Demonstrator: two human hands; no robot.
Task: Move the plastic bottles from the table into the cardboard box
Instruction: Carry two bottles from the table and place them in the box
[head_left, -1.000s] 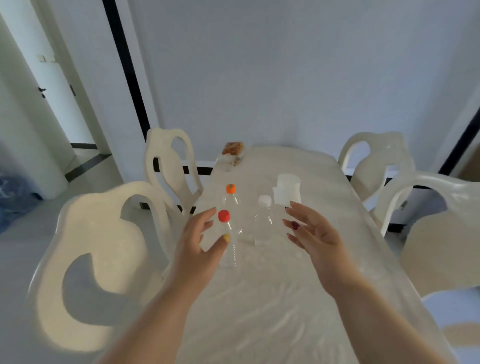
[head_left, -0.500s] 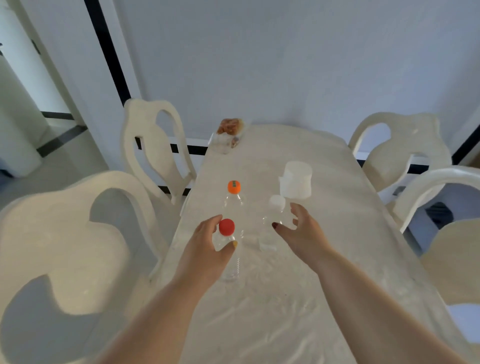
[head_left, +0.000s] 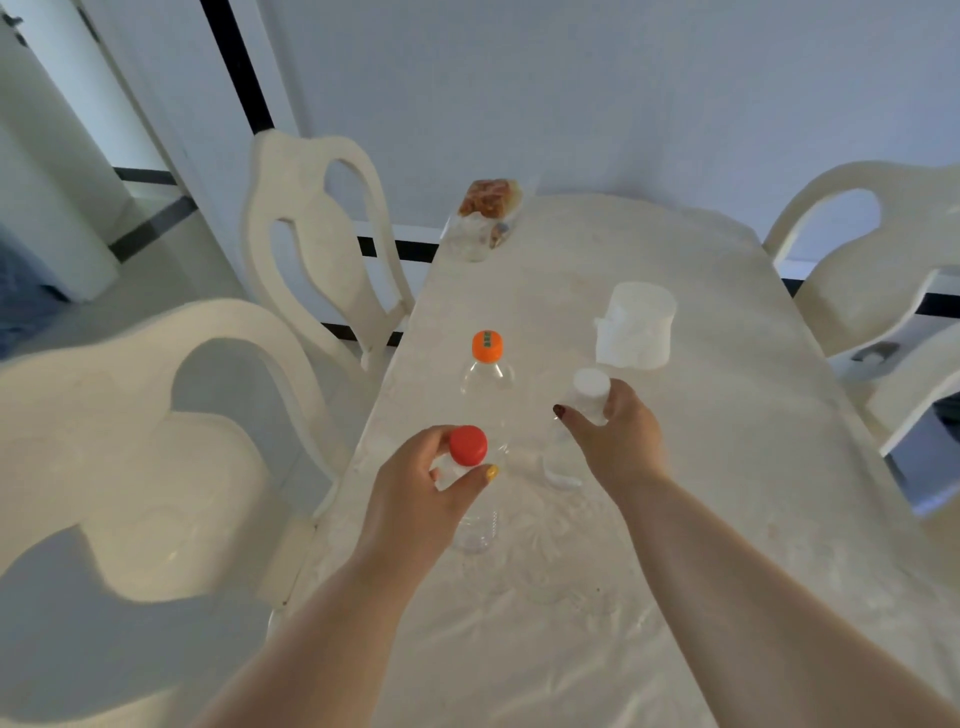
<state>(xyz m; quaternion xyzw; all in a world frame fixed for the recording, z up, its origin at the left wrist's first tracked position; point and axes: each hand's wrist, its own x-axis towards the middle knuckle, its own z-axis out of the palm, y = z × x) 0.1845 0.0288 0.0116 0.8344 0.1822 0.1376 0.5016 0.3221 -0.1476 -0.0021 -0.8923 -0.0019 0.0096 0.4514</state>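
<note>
Three clear plastic bottles stand upright on the cream table (head_left: 675, 519). My left hand (head_left: 415, 499) is closed around the neck of the red-capped bottle (head_left: 468, 447), nearest to me. My right hand (head_left: 618, 441) grips the neck of the white-capped bottle (head_left: 591, 387). The orange-capped bottle (head_left: 487, 364) stands free just behind them, touched by neither hand. No cardboard box is in view.
A white tissue holder (head_left: 636, 327) sits behind the white-capped bottle. A clear container with brownish contents (head_left: 485, 213) stands at the far left table edge. Cream chairs line both sides: two on the left (head_left: 322, 249), two on the right (head_left: 857, 249).
Both hands went from open and reaching to closed around bottle necks, the left on the red-capped one, the right on the white-capped one. The camera moved closer and tilted down.
</note>
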